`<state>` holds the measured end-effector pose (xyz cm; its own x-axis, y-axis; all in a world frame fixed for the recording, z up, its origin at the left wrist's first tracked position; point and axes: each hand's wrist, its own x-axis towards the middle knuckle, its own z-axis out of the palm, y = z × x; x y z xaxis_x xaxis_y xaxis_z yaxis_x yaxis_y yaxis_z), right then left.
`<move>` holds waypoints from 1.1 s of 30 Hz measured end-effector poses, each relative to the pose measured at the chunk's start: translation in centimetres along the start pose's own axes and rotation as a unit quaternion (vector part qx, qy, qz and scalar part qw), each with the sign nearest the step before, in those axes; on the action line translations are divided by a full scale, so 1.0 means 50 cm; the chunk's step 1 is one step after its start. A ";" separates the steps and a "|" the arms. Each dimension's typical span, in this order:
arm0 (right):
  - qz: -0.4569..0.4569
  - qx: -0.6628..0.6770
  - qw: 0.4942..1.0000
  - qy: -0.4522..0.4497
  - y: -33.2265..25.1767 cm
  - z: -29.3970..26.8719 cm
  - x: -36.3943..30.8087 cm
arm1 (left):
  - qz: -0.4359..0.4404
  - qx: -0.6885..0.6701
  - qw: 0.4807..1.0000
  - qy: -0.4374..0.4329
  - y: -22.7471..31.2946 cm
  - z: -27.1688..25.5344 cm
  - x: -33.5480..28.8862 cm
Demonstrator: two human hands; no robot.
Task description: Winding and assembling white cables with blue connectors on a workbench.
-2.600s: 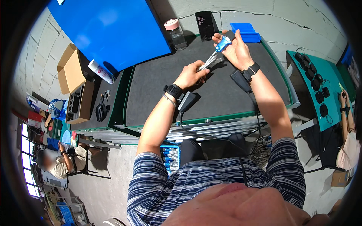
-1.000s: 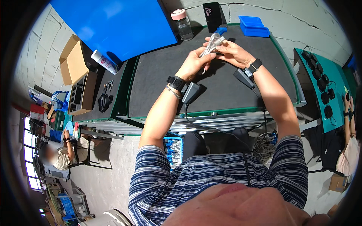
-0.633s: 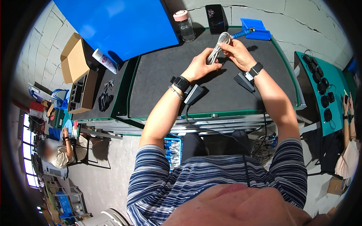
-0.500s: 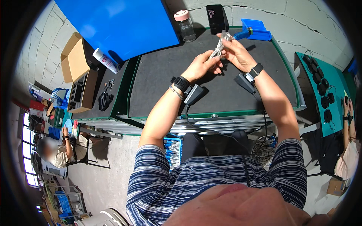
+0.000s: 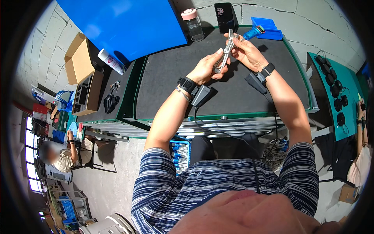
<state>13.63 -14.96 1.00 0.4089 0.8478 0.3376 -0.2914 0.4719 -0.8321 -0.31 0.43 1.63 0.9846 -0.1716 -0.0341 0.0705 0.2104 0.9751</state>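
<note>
Above the far right part of the dark worktop [image 5: 167, 87], both hands grip one bundled grey-white cable [image 5: 225, 54]. My left hand [image 5: 206, 69] pinches the lower loops between thumb and fingers. Higher up, my right hand [image 5: 249, 55] closes round the upper part. Beyond my right fingers sticks out a blue see-through connector [image 5: 251, 33] with a green and metal-coloured end, in front of a small blue bin [image 5: 274, 34]. It appears to belong to the cable, though the fingers hide the join.
A pink-lidded glass jar [image 5: 193, 27] and a phone [image 5: 225, 17] stand along the back. To the left are a spray can [image 5: 111, 61], an open cardboard box [image 5: 83, 89] and a blue panel [image 5: 128, 27]. A blue crate of connectors [image 5: 189, 156] sits below the table edge.
The bundle has turned in my fingers and its lower loops show more. My left hand has shifted slightly down and left along it. The blue connector now points up more.
</note>
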 end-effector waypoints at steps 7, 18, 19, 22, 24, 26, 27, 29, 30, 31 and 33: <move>0.002 0.007 1.000 0.022 0.000 -0.001 0.002 | 0.003 -0.056 0.998 0.007 -0.008 -0.002 0.005; 0.074 0.064 0.994 0.056 0.011 0.011 0.007 | 0.101 0.309 0.914 0.242 -0.010 -0.016 0.020; 0.081 0.057 0.992 0.073 0.013 0.013 0.007 | 0.115 0.302 0.918 0.231 -0.008 -0.016 0.019; 0.070 0.011 0.995 0.064 0.015 0.016 0.002 | 0.128 0.407 0.858 0.286 -0.006 -0.017 0.013; 0.062 -0.022 0.996 0.061 0.020 0.016 0.002 | 0.130 0.430 0.842 0.297 -0.006 -0.019 0.011; 0.036 -0.122 0.988 0.092 0.024 0.014 0.002 | 0.151 0.446 0.839 0.273 -0.010 -0.020 0.010; 0.041 -0.127 0.985 0.109 0.025 0.012 0.003 | 0.181 0.462 0.832 0.249 -0.012 -0.020 0.010; 0.041 -0.215 0.965 0.145 0.022 0.006 0.007 | 0.168 0.484 0.828 0.228 -0.011 -0.021 0.012; 0.040 -0.218 0.965 0.143 0.021 0.005 0.006 | 0.121 0.369 0.907 0.162 -0.011 -0.020 0.012; 0.025 -0.213 0.970 0.118 0.019 0.004 0.004 | 0.069 0.246 0.962 0.096 -0.010 -0.019 0.013; 0.003 -0.163 0.984 0.069 0.015 0.007 -0.001 | 0.042 0.111 0.992 0.043 -0.010 -0.015 0.012</move>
<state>13.09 -14.57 0.50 0.5280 0.7986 0.2889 -0.0100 0.3460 -0.9382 0.37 0.93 0.97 0.9962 -0.0776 0.0397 -0.0397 0.0015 0.9992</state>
